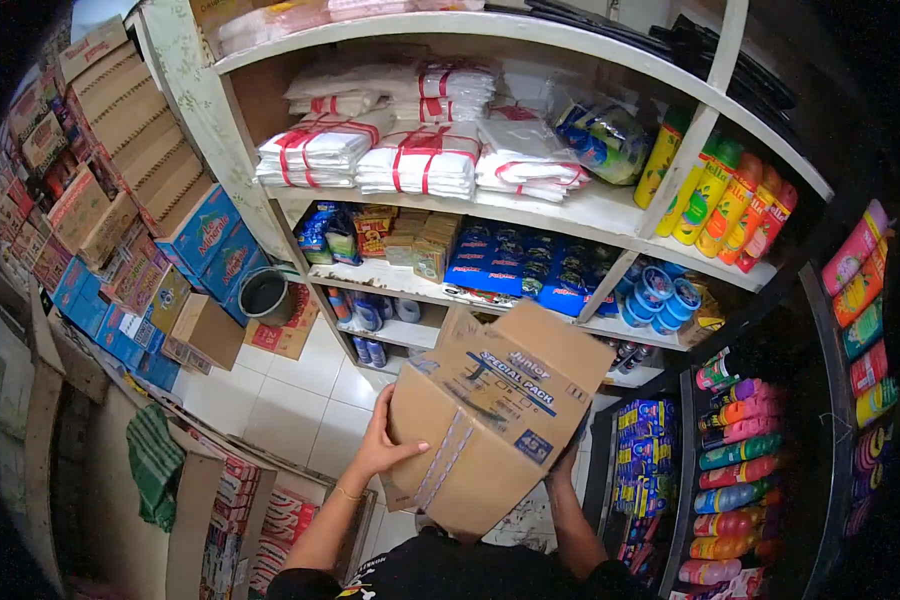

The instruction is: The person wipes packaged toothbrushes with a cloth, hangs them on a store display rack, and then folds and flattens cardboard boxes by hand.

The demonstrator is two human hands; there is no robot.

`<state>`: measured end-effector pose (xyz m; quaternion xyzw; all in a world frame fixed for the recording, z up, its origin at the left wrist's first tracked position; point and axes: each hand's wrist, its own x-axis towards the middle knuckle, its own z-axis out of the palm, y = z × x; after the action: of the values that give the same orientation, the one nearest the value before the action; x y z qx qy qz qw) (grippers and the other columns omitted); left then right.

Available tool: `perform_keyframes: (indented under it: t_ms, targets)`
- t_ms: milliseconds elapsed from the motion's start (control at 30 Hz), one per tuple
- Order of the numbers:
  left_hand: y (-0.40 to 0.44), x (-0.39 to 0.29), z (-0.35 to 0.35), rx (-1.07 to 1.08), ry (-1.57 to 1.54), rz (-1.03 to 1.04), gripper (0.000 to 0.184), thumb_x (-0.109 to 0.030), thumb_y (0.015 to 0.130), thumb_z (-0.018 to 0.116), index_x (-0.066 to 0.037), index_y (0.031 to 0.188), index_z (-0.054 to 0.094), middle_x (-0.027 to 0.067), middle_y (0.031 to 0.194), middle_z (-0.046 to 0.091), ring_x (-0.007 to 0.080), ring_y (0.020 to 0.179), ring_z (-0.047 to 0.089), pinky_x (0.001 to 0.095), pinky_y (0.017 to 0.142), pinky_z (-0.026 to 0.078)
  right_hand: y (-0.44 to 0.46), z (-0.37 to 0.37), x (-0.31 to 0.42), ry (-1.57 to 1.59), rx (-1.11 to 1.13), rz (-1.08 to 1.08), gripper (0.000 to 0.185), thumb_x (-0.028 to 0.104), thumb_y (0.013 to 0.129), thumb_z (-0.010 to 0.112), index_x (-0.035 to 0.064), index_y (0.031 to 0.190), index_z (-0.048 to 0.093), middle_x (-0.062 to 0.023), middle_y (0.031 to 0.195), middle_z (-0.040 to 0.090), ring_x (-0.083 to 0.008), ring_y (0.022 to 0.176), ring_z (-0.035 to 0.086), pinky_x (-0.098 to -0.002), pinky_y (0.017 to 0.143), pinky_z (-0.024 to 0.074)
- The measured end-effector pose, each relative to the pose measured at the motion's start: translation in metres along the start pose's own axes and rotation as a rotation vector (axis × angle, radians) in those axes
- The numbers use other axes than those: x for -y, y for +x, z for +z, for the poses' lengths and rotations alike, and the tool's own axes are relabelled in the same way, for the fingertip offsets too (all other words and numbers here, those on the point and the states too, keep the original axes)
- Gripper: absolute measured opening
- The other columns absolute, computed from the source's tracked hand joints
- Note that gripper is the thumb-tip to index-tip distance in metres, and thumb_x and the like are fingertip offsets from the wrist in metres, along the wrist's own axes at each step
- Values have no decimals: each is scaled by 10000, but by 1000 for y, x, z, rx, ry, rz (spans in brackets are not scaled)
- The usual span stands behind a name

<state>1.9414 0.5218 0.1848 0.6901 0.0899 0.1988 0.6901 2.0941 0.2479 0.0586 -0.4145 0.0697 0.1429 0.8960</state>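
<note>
A brown cardboard box (467, 452) printed "Junior Special Pack" is held up in front of my body, tilted, with its top flaps standing open. My left hand (388, 447) grips its left side, the thumb lying on the near face beside a strip of tape. On the opposite side my right hand (564, 464) supports the box; most of its fingers are hidden behind the cardboard. What is inside the box does not show.
Ahead stands a white shelf (610, 212) with white bundles tied in red (420, 160), yellow spray cans (698, 195) and blue packets (525, 262). A dark bucket (266, 295) and stacked cartons (205, 235) sit left. Racks of bottles (735, 500) line the right.
</note>
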Motion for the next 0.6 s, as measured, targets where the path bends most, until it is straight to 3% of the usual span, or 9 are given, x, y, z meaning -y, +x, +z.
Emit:
perform_keyframes:
  t_ms: [67, 133, 200, 300, 367, 433, 467, 533, 600]
  targets:
    - [-7, -5, -7, 4, -4, 50, 897, -191, 626, 774, -16, 1323, 236, 116, 1244, 401, 205, 1192, 354, 333, 1014, 255, 6, 17, 24, -319, 26, -164, 488, 403, 899, 401, 7, 1180, 450, -121, 1029, 580, -221, 864, 596, -320, 744, 492]
    - [-12, -10, -15, -40, -285, -27, 861, -217, 629, 765, -27, 1299, 260, 102, 1210, 411, 203, 1174, 362, 324, 1010, 248, 17, 26, 37, -300, 108, -280, 491, 417, 909, 384, -18, 1101, 504, -113, 946, 611, -199, 796, 612, -303, 709, 499]
    - [-17, -24, -12, -21, -259, -12, 917, -252, 618, 773, -27, 1327, 236, 106, 1239, 400, 207, 1191, 351, 331, 1011, 247, 18, 40, 51, -460, 104, -370, 506, 443, 907, 396, -23, 1054, 528, -108, 937, 611, -178, 797, 606, -290, 692, 496]
    - [-22, -58, -2, -50, -48, 116, 1005, -270, 588, 795, -29, 1364, 204, 110, 1280, 385, 217, 1205, 352, 339, 1016, 245, 47, 13, 32, -241, 97, -277, 511, 464, 897, 409, -10, 1039, 536, -104, 933, 612, -172, 796, 605, -288, 691, 496]
    - [-26, -61, -4, -34, -20, 133, 967, -274, 602, 784, -27, 1355, 228, 111, 1267, 399, 219, 1189, 371, 337, 1011, 254, 66, -11, 14, 72, -50, -157, 498, 467, 895, 412, 2, 1017, 543, -102, 909, 615, -163, 776, 606, -282, 660, 501]
    - [-30, -62, -9, -20, 8, 147, 930, -278, 617, 773, -25, 1345, 253, 111, 1254, 412, 220, 1174, 389, 334, 1006, 263, 59, 4, 31, -35, 73, -206, 500, 471, 895, 408, 5, 1020, 542, -101, 898, 615, -162, 764, 602, -283, 667, 499]
    - [-29, -62, -16, 27, -49, 171, 816, -271, 641, 751, -27, 1301, 337, 122, 1238, 428, 223, 1158, 407, 332, 993, 282, 52, 14, 42, -140, 191, -256, 502, 474, 894, 405, 8, 1024, 540, -100, 887, 616, -161, 752, 599, -285, 674, 498]
    - [-27, -71, -19, 73, -107, 195, 707, -263, 665, 728, -29, 1257, 421, 132, 1222, 445, 226, 1142, 425, 330, 979, 300, 40, 24, 54, -196, 130, -277, 533, 491, 883, 412, -6, 1011, 553, -92, 871, 618, -155, 704, 588, -281, 670, 482]
    - [-27, -87, -20, 109, 200, 235, 461, -230, 705, 682, -41, 1109, 568, 153, 1201, 467, 248, 1120, 449, 338, 950, 339, 41, 27, 64, -412, 240, -493, 552, 503, 869, 424, -18, 970, 574, -82, 868, 622, -149, 693, 582, -269, 679, 464]
